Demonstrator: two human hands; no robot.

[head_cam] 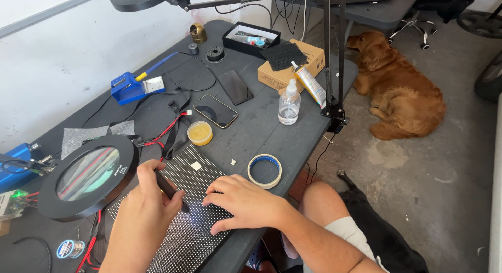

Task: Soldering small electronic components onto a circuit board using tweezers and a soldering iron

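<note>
A black LED matrix panel [196, 186] with a fine grid of dots lies at the table's near edge. My left hand [141, 213] grips a slim black pen-like tool [168, 190] with its tip down on the panel, where a small bright glow shows. My right hand [241, 201] rests flat on the panel just right of the tip, fingers spread. A small white square [196, 166] sits on the panel's far part. A round black magnifier lamp [89, 177] hangs just left of my left hand.
On the dark table [261, 132] lie a tape roll [264, 171], a yellow jar [200, 133], two phones [215, 110], a clear bottle [289, 103], a cardboard box [314, 56] and a blue tool stand [128, 87]. A golden dog [397, 90] lies on the floor; a black dog [376, 223] is by my knee.
</note>
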